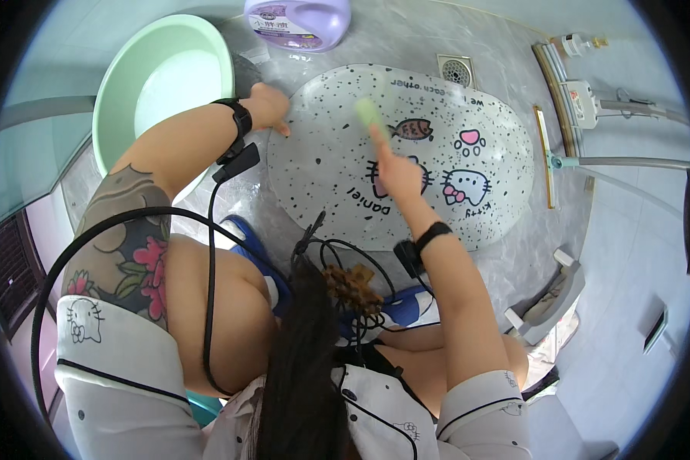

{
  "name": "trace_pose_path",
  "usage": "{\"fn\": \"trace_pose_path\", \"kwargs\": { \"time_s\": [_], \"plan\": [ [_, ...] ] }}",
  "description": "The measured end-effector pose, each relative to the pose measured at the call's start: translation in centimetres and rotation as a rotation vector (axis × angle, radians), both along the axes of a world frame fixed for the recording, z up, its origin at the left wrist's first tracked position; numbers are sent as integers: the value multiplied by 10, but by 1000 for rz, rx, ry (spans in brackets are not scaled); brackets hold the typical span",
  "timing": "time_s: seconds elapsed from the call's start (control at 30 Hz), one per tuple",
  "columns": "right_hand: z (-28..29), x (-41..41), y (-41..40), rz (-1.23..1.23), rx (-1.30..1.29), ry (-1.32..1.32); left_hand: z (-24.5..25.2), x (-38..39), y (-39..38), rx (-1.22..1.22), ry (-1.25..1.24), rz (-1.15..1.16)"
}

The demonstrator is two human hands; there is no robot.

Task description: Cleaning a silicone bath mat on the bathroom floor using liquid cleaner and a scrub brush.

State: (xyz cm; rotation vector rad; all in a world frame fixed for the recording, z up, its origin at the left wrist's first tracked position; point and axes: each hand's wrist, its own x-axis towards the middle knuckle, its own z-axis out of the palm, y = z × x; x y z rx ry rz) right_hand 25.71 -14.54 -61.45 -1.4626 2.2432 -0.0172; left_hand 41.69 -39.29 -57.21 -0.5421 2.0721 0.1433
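Note:
An oval, speckled white bath mat (322,172) with printed cartoon cats, a paw and a fish lies on the wet grey floor. My right hand (401,172) grips a pale green brush or scrubber (368,112), blurred, over the upper middle of the mat; whether it has bristles cannot be told. At the mat's left end, my left hand (270,109) rests on the edge with its fingertips on the surface. Whether those fingers pinch the edge is unclear. Black straps with small boxes and cables are on both wrists.
A light green basin (110,98) stands at the upper left, near a purple detergent jug (328,26). A floor drain (456,72) lies beyond the mat. A squeegee (546,158) and a grey plastic stool (552,310) are at the right. Black cables loop over my left arm and between my knees.

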Motion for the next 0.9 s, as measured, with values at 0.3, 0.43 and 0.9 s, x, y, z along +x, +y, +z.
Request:
{"fn": "trace_pose_path", "kwargs": {
  "time_s": [0.3,0.43,0.9],
  "plan": [
    [-3,41,-60,371,-134,-12,-10,-3,2,-176,-97,-102],
    [0,0,-62,-127,-116,56,-11,1,-1,-171,-144,-115],
    [7,-2,-67,80,-5,-2,-13,-15,7,-100,12,-202]
  ]
}}
